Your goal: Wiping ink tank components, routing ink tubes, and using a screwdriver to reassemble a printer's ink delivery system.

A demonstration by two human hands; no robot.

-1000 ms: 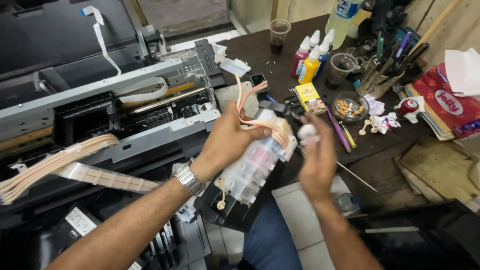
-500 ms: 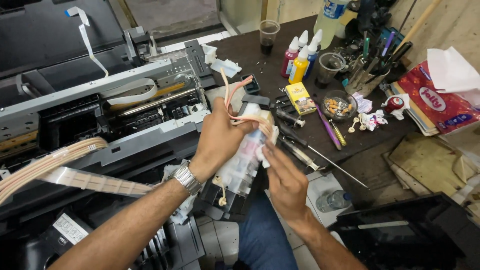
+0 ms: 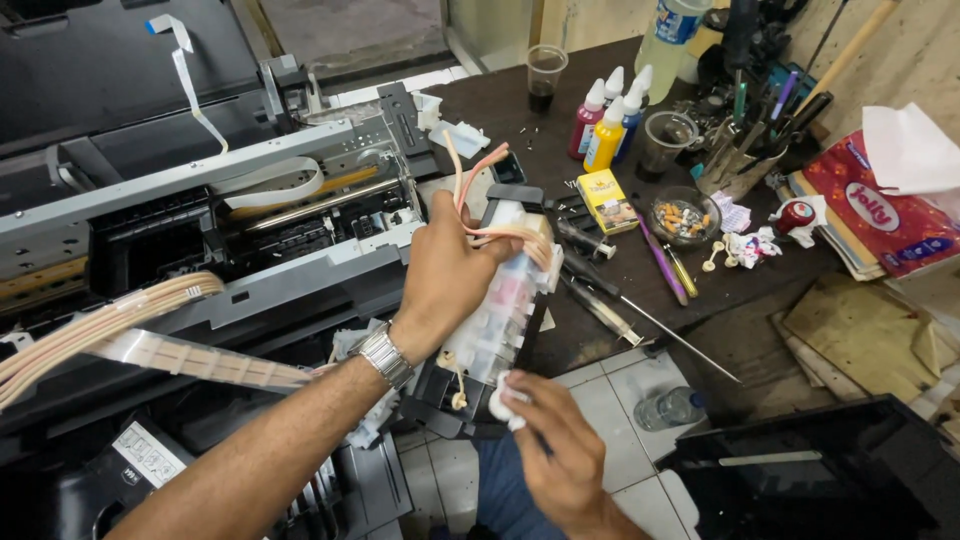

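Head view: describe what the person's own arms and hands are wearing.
Both forearms are bare, with no sleeves in view and no gloves on either hand. The left hand has a silver metal-link wristwatch on its wrist. The right hand shows no watch, band or ring that can be made out.

Ink tank unit (image 3: 500, 310): translucent plastic block in a black frame, tilted with its top end away from the person, held above the printer's front edge. Thin pale tubes (image 3: 480, 200) loop out of its upper end. Small white rubber plugs hang at its lower end. White wad of tissue (image 3: 503, 398): crumpled, pressed against the unit's lower corner.
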